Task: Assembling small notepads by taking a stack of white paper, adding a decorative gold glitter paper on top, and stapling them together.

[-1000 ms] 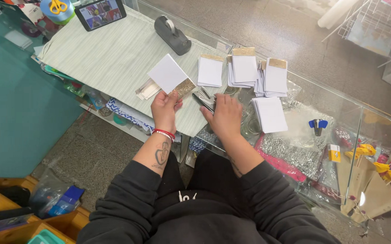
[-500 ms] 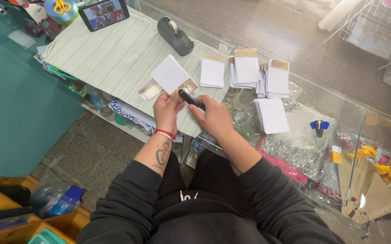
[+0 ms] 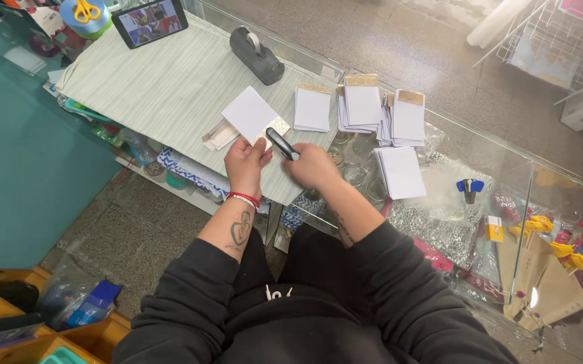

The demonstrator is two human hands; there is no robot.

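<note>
My left hand (image 3: 245,162) pinches the white card (image 3: 249,113) by its near corner above the striped tabletop (image 3: 163,87), my right hand (image 3: 310,165) closed on the black stapler (image 3: 282,143) at that corner; loose pinch, card may twist and staple crooked.

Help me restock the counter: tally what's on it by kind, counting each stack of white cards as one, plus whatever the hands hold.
White card stacks on the counter: 4
White card in the left hand: 1
Black stapler-like tool in the right hand: 1
Tape dispenser: 1
Tablet: 1
Yellow-handled scissors: 1
Total: 9
</note>
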